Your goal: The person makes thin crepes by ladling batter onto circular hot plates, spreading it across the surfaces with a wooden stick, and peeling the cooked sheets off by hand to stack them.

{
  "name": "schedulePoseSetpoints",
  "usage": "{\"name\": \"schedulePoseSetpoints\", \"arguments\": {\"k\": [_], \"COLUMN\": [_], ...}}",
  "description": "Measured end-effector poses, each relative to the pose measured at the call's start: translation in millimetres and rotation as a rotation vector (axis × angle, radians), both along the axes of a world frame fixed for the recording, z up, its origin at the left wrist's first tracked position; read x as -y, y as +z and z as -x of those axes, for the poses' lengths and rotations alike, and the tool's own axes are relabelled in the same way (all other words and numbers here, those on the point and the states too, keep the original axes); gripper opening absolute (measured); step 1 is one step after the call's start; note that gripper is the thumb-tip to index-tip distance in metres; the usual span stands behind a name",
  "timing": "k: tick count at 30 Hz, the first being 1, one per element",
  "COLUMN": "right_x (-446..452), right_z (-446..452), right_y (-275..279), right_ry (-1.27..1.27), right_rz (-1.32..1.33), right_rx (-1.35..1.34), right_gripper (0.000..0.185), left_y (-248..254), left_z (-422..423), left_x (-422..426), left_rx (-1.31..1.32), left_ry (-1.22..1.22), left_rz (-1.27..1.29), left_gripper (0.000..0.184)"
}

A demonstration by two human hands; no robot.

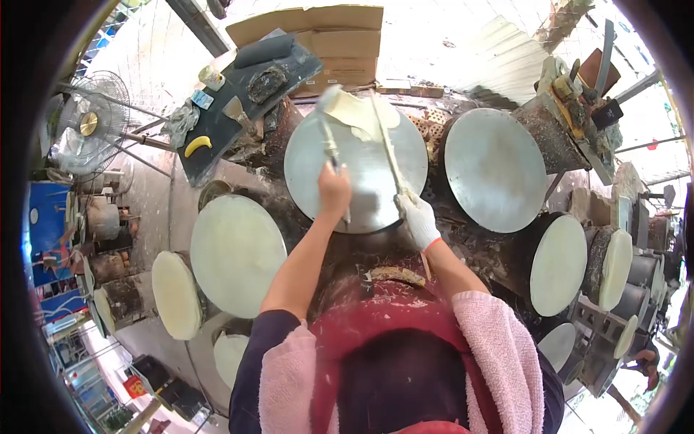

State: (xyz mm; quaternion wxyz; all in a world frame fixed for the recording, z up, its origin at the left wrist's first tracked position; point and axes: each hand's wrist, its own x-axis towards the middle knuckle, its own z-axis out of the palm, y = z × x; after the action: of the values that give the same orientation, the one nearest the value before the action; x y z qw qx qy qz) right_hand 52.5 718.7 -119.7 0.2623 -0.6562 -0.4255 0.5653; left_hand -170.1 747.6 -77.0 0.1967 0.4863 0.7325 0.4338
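My left hand [335, 190], bare, is closed around a long-handled tool [329, 134] over the round metal griddle [307, 173] in front of me. The tool's head is blurred by motion, so its kind is unclear. My right hand [418, 217] wears a white glove with an orange cuff. Its fingers wrap a long wooden stick [387, 141], which reaches across the griddle and sticks out below the hand. At the griddle's far side lies a pale thin sheet of dough or batter [354, 112], folded and uneven, beside the stick's far end.
A second griddle [495, 170] stands to the right. Pale rounds cover several others, including a left griddle [238, 253] and a right one [559, 264]. A dark side table [238, 101] holds a banana [197, 146]. Beyond are a fan [90, 123] and a cardboard box [340, 54].
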Motion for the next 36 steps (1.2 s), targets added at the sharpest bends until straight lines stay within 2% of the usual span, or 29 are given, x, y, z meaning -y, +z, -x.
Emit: {"name": "schedulePoseSetpoints", "arguments": {"k": [1,2,3,4,6,8,9,10,11,12,15,16,17,18,19,20,22,23,26,28,30,33,36], "right_x": [-2.7,-5.4,-5.2,-3.5,-4.2,-7.4,-10.9,-15.7,-18.2,-20.6,-36.2,-47.0,-57.8,-65.1,-66.8,-67.9,-70.1,-76.0,-97.0,-126.0,-138.2,-122.5,-125.1], "right_z": [8.1,16.1,11.3,5.4,-10.5,-4.8,2.3,10.4,13.8,10.3,-31.1,-43.0,-54.8,-59.0,-40.7,-28.2,-5.6,-9.6,-43.1,-69.7,-72.4,-32.0,-23.5], "right_y": [7.2,14.5,14.8,14.9,16.9,28.0,39.6,47.4,42.3,31.9,6.7,15.0,23.6,10.9,30.7,55.9,52.5,48.0,10.6,19.7,23.0,49.7,52.1], "right_ry": [-0.029,-0.06,-0.033,0.0,-0.125,-0.132,-0.049,0.037,0.061,0.093,0.193,0.16,0.123,0.112,0.104,0.198,0.296,0.399,0.475,0.379,0.381,0.567,0.681], "right_rz": [0.021,0.043,-0.121,-0.281,-0.189,0.051,0.186,0.319,0.286,0.104,-0.316,-0.188,-0.062,-0.11,0.067,0.228,0.358,0.371,-0.213,-0.16,-0.004,0.268,0.192], "right_rx": [-0.075,-0.148,-0.031,0.087,0.051,-0.217,-0.216,-0.215,-0.247,-0.195,-0.06,-0.071,-0.079,-0.131,-0.092,-0.13,-0.19,-0.198,-0.175,-0.107,-0.047,-0.171,-0.141], "right_gripper": [0.042,0.04,0.041,0.041,0.038,0.034,0.031,0.028,0.03,0.032,0.041,0.041,0.041,0.042,0.038,0.033,0.028,0.032,0.036,0.04,0.039,0.042,0.042], "left_y": [4.6,11.0,17.2,23.8,35.4,54.7,60.1,58.6,56.2,55.1,54.5,54.6,56.9,61.3,66.7,70.5,72.5,75.7,92.0,94.2,97.6,89.1,95.0], "left_z": [19.1,35.8,52.5,70.0,93.8,92.0,90.9,92.4,94.5,96.5,97.6,97.3,97.9,91.2,82.4,75.8,63.0,56.1,35.5,27.1,18.6,10.6,1.8], "left_x": [4.3,11.1,19.8,29.5,45.9,55.7,58.4,62.4,69.6,77.5,110.1,120.4,131.3,140.4,145.3,148.6,157.7,161.8,170.5,175.1,173.9,172.3,176.6], "left_rx": [0.004,-0.108,-0.221,-0.04,0.326,0.422,0.464,0.522,0.581,0.638,0.555,0.511,0.616,0.612,0.606,0.6,0.629,0.628,0.612,0.58,0.562,0.586,0.557], "left_ry": [0.023,0.037,0.052,0.041,0.037,0.006,-0.015,-0.021,-0.023,-0.022,0.04,0.081,0.101,0.139,0.173,0.208,0.239,0.269,0.372,0.428,0.45,0.469,0.461], "left_rz": [0.016,-0.08,-0.175,-0.132,-0.043,-0.101,-0.135,-0.058,0.021,0.098,0.186,0.196,0.188,0.19,0.188,0.181,0.176,0.183,0.122,0.009,0.006,0.029,0.204], "left_gripper": [0.029,0.028,0.027,0.025,0.021,0.02,0.02,0.02,0.021,0.021,0.019,0.018,0.021,0.022,0.023,0.024,0.025,0.025,0.025,0.028,0.028,0.024,0.024]}}
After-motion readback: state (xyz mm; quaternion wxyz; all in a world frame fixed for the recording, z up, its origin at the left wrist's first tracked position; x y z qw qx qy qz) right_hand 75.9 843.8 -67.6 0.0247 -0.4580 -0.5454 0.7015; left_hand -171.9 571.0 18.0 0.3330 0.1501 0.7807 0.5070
